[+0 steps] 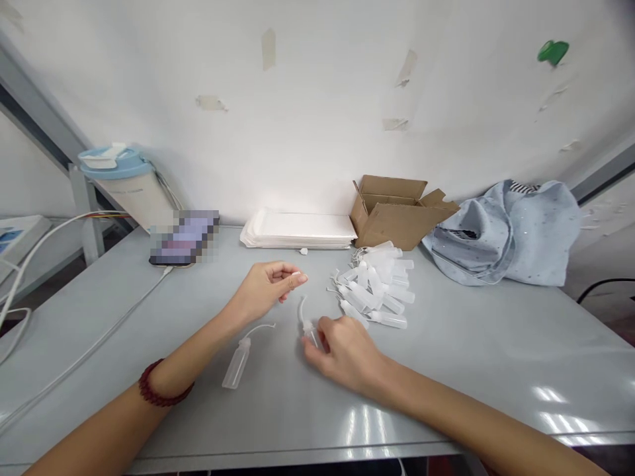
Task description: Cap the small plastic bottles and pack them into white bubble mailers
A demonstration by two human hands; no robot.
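Note:
My right hand (344, 347) has its thumb and fingers closed round a small clear plastic bottle (312, 334). A thin curved white tube rises from the bottle's neck. To its upper left, my left hand (268, 287) hovers above the table with thumb and index finger pressed together; anything between them is too small to make out. A second bottle with a tube (237, 365) lies on the table below my left wrist, untouched. Right of my hands spreads a loose pile of similar translucent bottles (381, 284), several with thin tubes or strings at their necks.
Behind the pile stands an open cardboard box (404, 221). A stack of white sheets or envelopes (302, 228) lies along the wall, with a small white piece (303, 251) before it. A phone (186, 238) on a cable and a tumbler (131, 185) are left; blue cloth (510, 231) is right.

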